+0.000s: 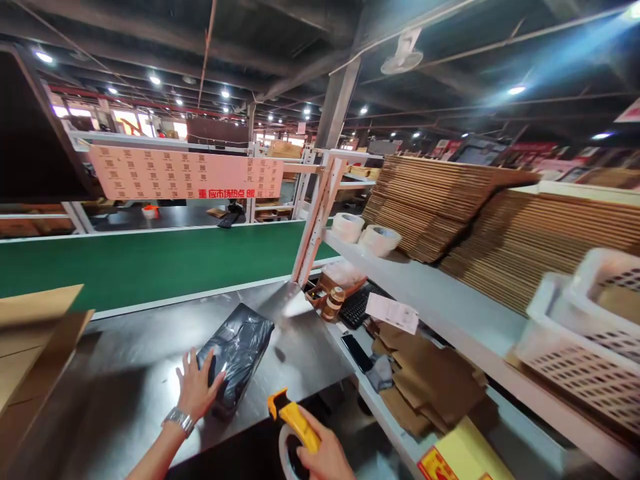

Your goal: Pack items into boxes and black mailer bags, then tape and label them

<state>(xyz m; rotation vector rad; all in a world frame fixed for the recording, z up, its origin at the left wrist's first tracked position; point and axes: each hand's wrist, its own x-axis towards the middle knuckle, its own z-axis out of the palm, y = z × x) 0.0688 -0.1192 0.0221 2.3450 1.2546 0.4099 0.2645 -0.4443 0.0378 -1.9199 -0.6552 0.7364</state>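
A package wrapped in shiny black plastic (pixel 240 350) lies slantwise on the metal tabletop (pixel 145 360). My left hand (pixel 197 387), with a metal-banded watch on its wrist, rests on the package's left side with fingers spread. In my right hand (pixel 325 453) is a yellow tape dispenser (pixel 303 427), gripped by its handle and held off the table's front edge. A roll of tape shows below the handle, partly covered by my fingers. The dispenser and the package are apart.
A green conveyor belt (pixel 165 253) runs behind the table. Cardboard (pixel 35 353) stands at the left. Right-hand shelves carry tape rolls (pixel 379 240), stacked flat cartons (pixel 425 200) and white baskets (pixel 585 340). Below are a keyboard (pixel 360 307), a phone (pixel 357 353) and a bottle (pixel 333 303).
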